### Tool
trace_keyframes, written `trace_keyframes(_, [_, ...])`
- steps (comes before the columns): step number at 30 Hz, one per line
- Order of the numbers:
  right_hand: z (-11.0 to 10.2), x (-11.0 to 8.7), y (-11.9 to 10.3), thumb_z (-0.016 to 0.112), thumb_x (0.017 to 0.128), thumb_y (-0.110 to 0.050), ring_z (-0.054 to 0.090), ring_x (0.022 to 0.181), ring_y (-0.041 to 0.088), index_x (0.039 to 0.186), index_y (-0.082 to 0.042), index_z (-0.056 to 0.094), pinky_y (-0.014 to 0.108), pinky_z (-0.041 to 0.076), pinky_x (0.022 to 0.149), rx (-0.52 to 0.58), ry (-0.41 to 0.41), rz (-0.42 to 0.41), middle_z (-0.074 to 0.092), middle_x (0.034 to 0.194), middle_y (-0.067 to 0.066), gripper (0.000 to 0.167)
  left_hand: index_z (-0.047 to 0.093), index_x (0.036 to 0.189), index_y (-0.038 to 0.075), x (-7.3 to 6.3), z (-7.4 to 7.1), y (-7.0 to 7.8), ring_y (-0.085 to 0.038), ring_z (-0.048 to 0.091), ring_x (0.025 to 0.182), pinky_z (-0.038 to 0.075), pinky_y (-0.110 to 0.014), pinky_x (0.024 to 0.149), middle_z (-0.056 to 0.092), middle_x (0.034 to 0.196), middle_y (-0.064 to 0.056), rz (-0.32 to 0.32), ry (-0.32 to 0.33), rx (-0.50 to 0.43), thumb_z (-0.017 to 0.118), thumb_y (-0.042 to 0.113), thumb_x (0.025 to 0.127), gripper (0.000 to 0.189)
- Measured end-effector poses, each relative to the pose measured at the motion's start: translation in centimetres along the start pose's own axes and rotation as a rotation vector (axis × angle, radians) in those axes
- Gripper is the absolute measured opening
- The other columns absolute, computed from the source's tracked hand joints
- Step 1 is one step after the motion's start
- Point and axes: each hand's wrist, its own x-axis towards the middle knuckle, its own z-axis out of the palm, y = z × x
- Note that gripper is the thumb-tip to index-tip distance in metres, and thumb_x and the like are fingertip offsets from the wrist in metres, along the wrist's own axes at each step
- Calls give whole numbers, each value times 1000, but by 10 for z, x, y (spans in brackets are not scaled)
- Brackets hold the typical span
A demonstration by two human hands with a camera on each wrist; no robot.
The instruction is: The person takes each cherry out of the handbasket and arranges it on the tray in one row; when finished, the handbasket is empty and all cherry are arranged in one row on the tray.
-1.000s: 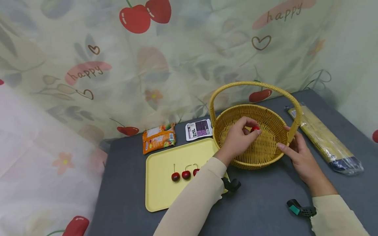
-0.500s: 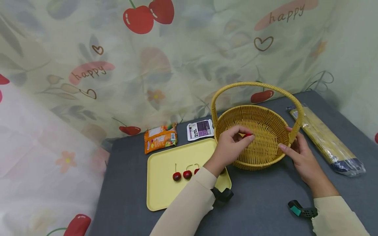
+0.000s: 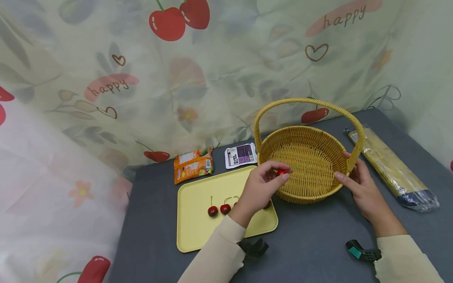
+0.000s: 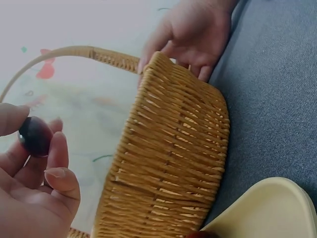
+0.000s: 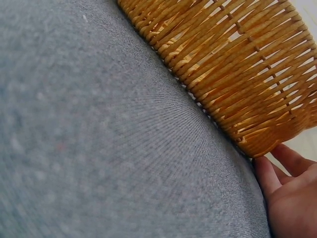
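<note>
My left hand point(image 3: 257, 189) pinches a dark red cherry point(image 4: 35, 136) between thumb and fingers, above the near left rim of a woven yellow basket point(image 3: 304, 167) with a tall arched handle. At the basket's right side, my right hand point(image 3: 364, 192) grips the rim by the foot of the handle, thumb inside; in the right wrist view its fingers point(image 5: 292, 161) touch the woven wall. Left of the basket lies a pale yellow tray point(image 3: 192, 232) bearing several cherries point(image 3: 212, 211) with stems, some partly hidden behind my left hand and wrist.
Behind the tray lie an orange snack packet point(image 3: 193, 166) and a white and purple packet point(image 3: 241, 155). A long clear-wrapped yellow package point(image 3: 391, 167) lies right of the basket. A patterned curtain point(image 3: 212, 78) hangs behind the grey table point(image 3: 311, 243).
My left hand has drawn back leftward and toward me, from over the basket's middle to its near left rim, still pinching the cherry. My right hand keeps its grip on the basket.
</note>
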Motion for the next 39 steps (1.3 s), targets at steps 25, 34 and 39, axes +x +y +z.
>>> trace_keyframes(25, [-1, 1, 3, 58, 114, -8, 45, 135, 22, 174, -26, 25, 15, 41, 95, 7, 1, 5, 37, 157, 20, 71, 81, 127, 14, -57, -52, 9, -25, 65, 99, 55, -30, 78, 75, 124, -2, -104, 194, 88, 80, 17, 102, 26])
trace_keyframes(34, [0, 1, 2, 58, 114, -8, 46, 134, 23, 174, -26, 24, 15, 41, 95, -2, -1, 9, 37, 157, 20, 71, 81, 127, 15, -81, -81, 8, -30, 65, 99, 57, -29, 74, 74, 126, -5, -143, 306, 110, 80, 16, 102, 25])
trace_keyframes(39, [0, 1, 1, 58, 114, -10, 46, 135, 20, 174, -27, 24, 15, 41, 95, -25, 4, 16, 37, 158, 20, 71, 79, 131, 14, -97, -98, 7, -35, 65, 105, 58, -32, 83, 73, 128, -7, -157, 347, 121, 75, 15, 106, 26])
